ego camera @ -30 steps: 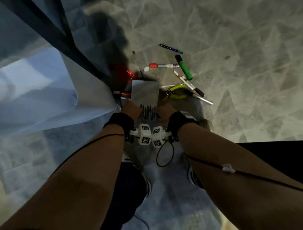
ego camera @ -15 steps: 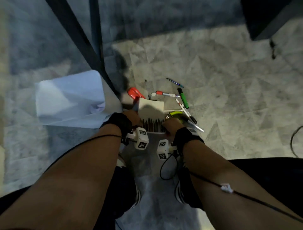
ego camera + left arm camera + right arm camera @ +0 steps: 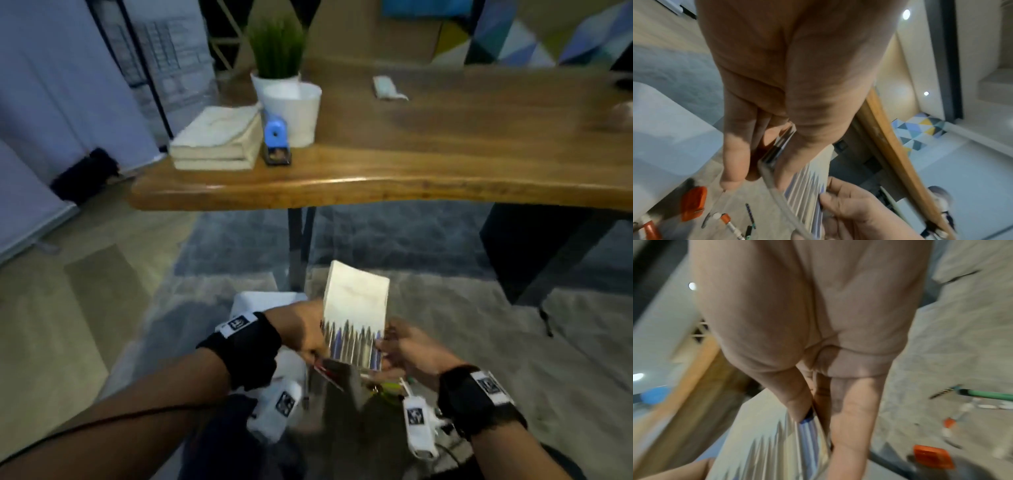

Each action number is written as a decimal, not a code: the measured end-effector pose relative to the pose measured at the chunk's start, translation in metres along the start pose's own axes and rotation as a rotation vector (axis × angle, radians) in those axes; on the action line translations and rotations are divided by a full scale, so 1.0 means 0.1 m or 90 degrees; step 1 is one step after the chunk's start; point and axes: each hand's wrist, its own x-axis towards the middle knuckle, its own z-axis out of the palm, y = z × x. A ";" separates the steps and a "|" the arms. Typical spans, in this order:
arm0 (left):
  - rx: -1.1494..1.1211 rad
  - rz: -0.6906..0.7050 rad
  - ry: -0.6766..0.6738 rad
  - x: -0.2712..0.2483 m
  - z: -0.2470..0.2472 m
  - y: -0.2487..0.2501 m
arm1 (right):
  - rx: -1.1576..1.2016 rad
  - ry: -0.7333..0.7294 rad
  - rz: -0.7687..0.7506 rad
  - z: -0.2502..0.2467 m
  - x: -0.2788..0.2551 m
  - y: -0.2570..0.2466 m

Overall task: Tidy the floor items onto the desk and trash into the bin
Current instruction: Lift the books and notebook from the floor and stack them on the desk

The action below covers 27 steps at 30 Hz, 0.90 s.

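A flat white box of coloured pencils (image 3: 356,308) is held in the air between both hands, below and in front of the wooden desk (image 3: 445,164). My left hand (image 3: 305,334) pinches its left edge, thumb on top and fingers beneath, as the left wrist view shows (image 3: 756,181). My right hand (image 3: 404,346) pinches the right edge (image 3: 818,426). On the floor below lie an orange-red stapler (image 3: 693,203), a red-capped marker (image 3: 729,225) and a green marker (image 3: 986,395).
On the desk's left end stand stacked books (image 3: 215,137), a blue desk tool (image 3: 275,137), a white cup (image 3: 293,109) and a potted plant (image 3: 277,44). A metal desk leg (image 3: 298,246) rises just beyond the box. A large white sheet (image 3: 663,129) lies on the floor to my left.
Both hands have lifted the pencil box off the floor. The head view has swung up from the scattered pens to the desk.
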 end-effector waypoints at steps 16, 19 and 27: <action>-0.025 0.079 0.459 -1.85 -2.06 -0.53 | -0.181 -0.075 -0.379 1.70 -0.33 -2.79; -0.114 0.045 0.532 -1.46 -2.59 -0.67 | -0.206 0.018 -0.389 1.89 0.13 -3.33; -0.057 -0.004 0.654 -0.59 -3.02 -1.01 | -0.522 0.175 -0.321 2.07 0.98 -3.93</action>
